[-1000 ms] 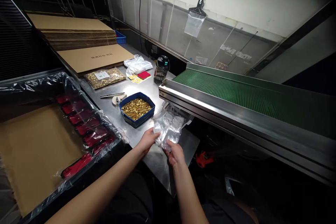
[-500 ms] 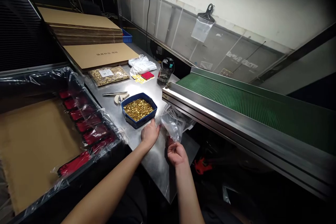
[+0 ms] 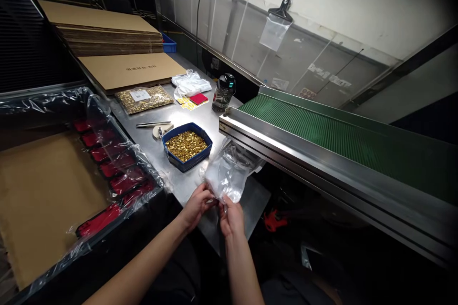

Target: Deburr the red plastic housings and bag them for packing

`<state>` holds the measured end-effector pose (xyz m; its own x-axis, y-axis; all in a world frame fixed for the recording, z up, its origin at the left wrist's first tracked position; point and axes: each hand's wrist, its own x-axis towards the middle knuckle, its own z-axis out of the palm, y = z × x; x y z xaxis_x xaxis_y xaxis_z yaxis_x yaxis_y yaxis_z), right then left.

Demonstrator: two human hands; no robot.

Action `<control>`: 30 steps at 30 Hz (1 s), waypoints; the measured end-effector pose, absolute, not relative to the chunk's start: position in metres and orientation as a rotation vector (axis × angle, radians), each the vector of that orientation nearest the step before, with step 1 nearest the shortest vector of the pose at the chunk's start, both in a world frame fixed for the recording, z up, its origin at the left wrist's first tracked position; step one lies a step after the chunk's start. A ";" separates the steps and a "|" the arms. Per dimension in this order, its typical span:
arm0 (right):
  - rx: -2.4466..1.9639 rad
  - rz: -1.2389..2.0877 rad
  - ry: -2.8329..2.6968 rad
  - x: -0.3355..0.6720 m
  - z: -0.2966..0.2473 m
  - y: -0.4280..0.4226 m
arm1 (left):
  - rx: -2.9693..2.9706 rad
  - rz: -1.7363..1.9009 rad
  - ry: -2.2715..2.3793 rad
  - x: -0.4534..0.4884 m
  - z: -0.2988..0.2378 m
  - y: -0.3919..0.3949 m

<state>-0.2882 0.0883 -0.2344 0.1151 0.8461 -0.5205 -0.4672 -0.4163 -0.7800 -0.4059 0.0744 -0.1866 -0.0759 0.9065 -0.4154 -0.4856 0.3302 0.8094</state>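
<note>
A clear plastic bag (image 3: pixel 229 177) is stretched out over the front of the metal table, its near edge toward me. My left hand (image 3: pixel 199 204) is closed with thumb and fingers pinching the bag's near left edge. Close beside it, my right hand (image 3: pixel 232 217) grips the near right edge, also closed. Just beyond my left hand stands a dark blue tray (image 3: pixel 184 167) holding many small gold-coloured metal pieces (image 3: pixel 186 145). More clear bags lie behind the held one, partly under the conveyor's edge.
The green conveyor belt (image 3: pixel 304 124) rises along the right. On the left stands a plastic-lined box (image 3: pixel 46 190) with red items (image 3: pixel 98 219). Farther back are a bag of gold pieces (image 3: pixel 146 103), cardboard sheets (image 3: pixel 129 67), a lidded bottle (image 3: pixel 223 93) and a pen (image 3: pixel 153 124).
My left hand has come back from beside the blue tray to the bag. My right hand has moved slightly left, and the bag is now spread between both hands.
</note>
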 end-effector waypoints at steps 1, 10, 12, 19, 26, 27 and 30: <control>-1.312 1.545 -0.390 -0.291 -0.233 0.086 | 0.445 1.239 1.123 -0.406 -0.187 0.072; -1.333 1.565 -0.403 -0.292 -0.215 0.098 | 0.216 1.394 1.281 -0.381 -0.216 0.112; -1.338 1.554 -0.424 -0.286 -0.212 0.104 | 0.197 1.379 1.229 -0.376 -0.215 0.120; -1.345 1.574 -0.476 -0.275 -0.204 0.117 | 0.090 1.219 1.057 -0.374 -0.197 0.148; -1.393 1.598 -0.526 -0.271 -0.203 0.114 | 0.023 1.196 1.036 -0.370 -0.195 0.157; -1.403 1.601 -0.548 -0.270 -0.203 0.112 | 0.022 1.219 1.049 -0.370 -0.196 0.155; -1.453 1.602 -0.640 -0.267 -0.202 0.107 | 0.025 1.273 1.080 -0.372 -0.200 0.151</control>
